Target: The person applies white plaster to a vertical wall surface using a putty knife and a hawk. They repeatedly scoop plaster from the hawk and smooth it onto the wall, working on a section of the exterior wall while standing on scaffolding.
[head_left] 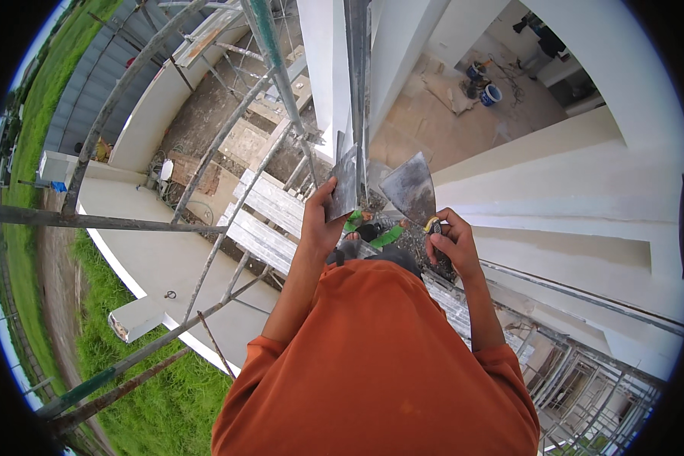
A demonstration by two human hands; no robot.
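Note:
My left hand is closed around the edge of a flat, grey metal plate, which stands nearly upright in front of me. In my right hand is a putty knife, its handle in my fingers. The wide, smeared blade points up and to the left, apart from the plate by a small gap. Both tools are above my feet, where green footwear shows below. Whether any putty lies on the plate's face, I cannot tell.
Scaffold poles cross the left side, with light planks beyond them. White walls rise on the right. Through an opening, a blue-and-white bucket stands on a dusty floor. A person is partly visible there. Grass lies far below.

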